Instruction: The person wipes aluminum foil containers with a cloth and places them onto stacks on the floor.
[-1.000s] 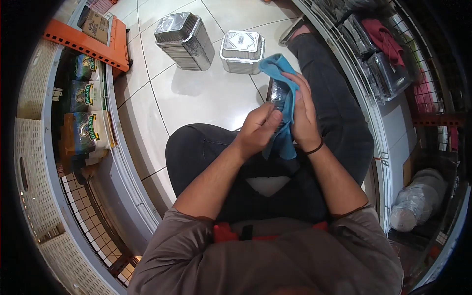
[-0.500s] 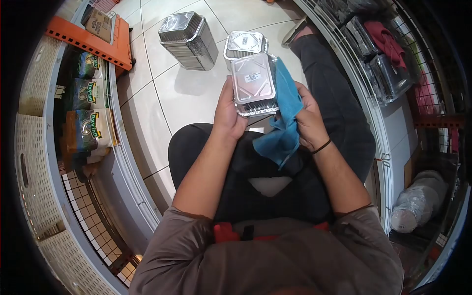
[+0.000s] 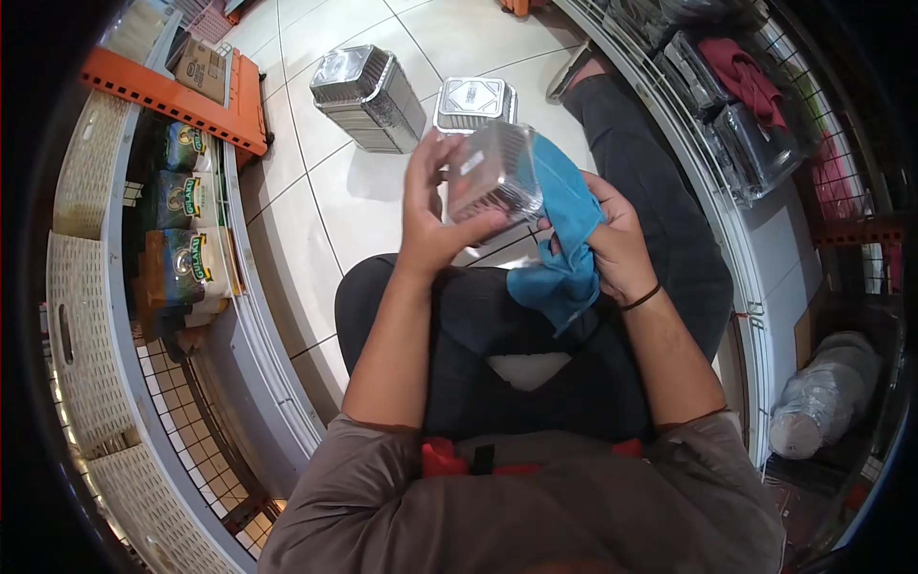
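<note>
A foil container (image 3: 490,174), blurred by motion and tilted, is held over my lap. My left hand (image 3: 435,215) grips it from the left, thumb across its near side and fingers behind. My right hand (image 3: 617,239) is closed on a blue cloth (image 3: 566,215), which lies against the container's right side and hangs down below it. Beyond them on the floor stands a tall stack of foil containers (image 3: 371,103), and right of it a shorter one with a lid (image 3: 473,103).
On the left, a shelf holds sugar bags (image 3: 186,196), with an orange metal frame (image 3: 172,96) above and cream baskets (image 3: 86,335) beside it. To the right, a shelf carries dark wrapped packs (image 3: 755,148), a red cloth (image 3: 741,77) and a plastic-wrapped roll (image 3: 822,397).
The container has turned and tilted, so its labelled lid no longer faces up clearly. My left thumb has moved across its near side. The whole view has shifted slightly.
</note>
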Demonstrator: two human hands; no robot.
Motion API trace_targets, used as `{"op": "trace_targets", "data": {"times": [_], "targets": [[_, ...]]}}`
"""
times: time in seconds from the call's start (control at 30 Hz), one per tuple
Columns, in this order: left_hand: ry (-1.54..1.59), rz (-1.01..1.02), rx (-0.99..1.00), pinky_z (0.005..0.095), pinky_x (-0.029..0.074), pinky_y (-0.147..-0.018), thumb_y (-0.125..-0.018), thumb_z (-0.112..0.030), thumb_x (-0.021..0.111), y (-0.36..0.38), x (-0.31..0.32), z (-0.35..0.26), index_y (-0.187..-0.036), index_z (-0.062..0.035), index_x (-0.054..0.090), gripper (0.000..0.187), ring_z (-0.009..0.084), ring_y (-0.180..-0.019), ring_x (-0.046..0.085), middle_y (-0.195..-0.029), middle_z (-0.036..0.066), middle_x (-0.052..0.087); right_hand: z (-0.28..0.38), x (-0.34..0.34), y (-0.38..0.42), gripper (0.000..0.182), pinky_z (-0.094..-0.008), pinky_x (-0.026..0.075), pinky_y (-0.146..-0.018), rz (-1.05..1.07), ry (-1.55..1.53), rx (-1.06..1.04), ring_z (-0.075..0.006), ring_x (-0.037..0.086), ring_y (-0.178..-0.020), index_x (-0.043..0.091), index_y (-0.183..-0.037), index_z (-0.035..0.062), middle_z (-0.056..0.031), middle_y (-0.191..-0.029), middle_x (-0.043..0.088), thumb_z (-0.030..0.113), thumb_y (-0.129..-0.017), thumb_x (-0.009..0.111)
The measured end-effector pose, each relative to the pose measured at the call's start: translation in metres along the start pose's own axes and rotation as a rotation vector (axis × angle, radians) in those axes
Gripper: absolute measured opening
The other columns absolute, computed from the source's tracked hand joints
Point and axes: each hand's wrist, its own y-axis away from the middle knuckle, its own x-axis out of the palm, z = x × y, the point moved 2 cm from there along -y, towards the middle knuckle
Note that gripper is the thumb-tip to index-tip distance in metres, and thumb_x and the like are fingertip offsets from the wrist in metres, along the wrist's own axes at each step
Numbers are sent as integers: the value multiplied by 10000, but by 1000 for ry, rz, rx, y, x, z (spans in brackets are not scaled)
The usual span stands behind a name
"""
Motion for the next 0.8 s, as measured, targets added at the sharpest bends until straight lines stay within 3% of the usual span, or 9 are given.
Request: {"op": "trace_targets", "data": {"times": [0.1,0.17,0.2,0.27,0.33,0.47,0.6,0.67,0.8], "targets": [[-150,-177,18,482,456,-1135,-661,-307,1029,-24,-33,-12,-1569,-39,455,1106,359,-1295,576,-1412,183,579,7,9,2,506,-243,575,-797,-32,153,-50,-154,719,-855,584,-1424,-37,-108,-1068,732,-1,-937,717],[-371,-353,-80,487,478,-1096,-694,-399,1003,-59,-64,-28,-1531,-24,490,1051,335,-1197,604,-1351,179,574,5,6,3,507,-245,571,-790,-28,200,-90,-151,712,-849,587,-1420,-35,-105,-1058,731,-2,-930,715],[-446,-471,-30,464,537,-1001,-727,-473,968,-81,-74,-34,-1454,17,569,963,310,-1109,619,-1301,202,569,3,4,3,509,-248,567,-783,-22,258,-121,-149,704,-842,590,-1415,-34,-101,-1048,730,-2,-923,712],[-539,-440,12,422,583,-889,-723,-550,944,-133,-108,-39,-1370,59,630,942,316,-1091,625,-1273,219,561,2,2,4,511,-252,558,-770,-7,377,-181,-145,690,-830,595,-1406,-30,-94,-1027,729,-3,-908,707],[-907,-535,86,420,571,-912,-702,-648,916,-173,-129,-44,-1340,53,668,980,341,-1137,607,-1295,235,552,2,4,5,510,-251,550,-763,9,401,-188,-138,677,-822,599,-1402,-25,-89,-1026,725,-3,-904,705],[-644,-416,3,506,469,-1064,-672,-725,898,-210,-134,-58,-1376,-9,674,1029,375,-1219,547,-1347,231,527,5,5,10,506,-247,524,-743,40,480,-195,-119,638,-799,611,-1388,-12,-71,-1023,714,-4,-890,700],[-1176,-540,46,563,342,-1147,-683,-717,897,-219,-159,-51,-1394,-80,690,977,395,-1292,478,-1386,223,517,7,6,14,582,-259,540,-862,53,427,-93,-150,666,-930,604,-1402,-33,-109,-1168,709,-12,-825,679],[-1382,-405,-247,586,318,-1147,-716,-700,876,-213,-167,-12,-1407,-117,684,925,410,-1318,454,-1397,214,511,4,6,15,563,-253,529,-828,59,418,-108,-137,648,-894,611,-1396,-24,-93,-1129,705,-10,-838,688],[-1428,-410,-49,579,317,-1156,-749,-690,848,-189,-164,14,-1440,-144,661,901,414,-1340,449,-1428,199,503,1,3,14,505,-233,496,-727,48,407,-164,-99,593,-785,634,-1375,5,-46,-1013,691,-5,-877,716]]}}
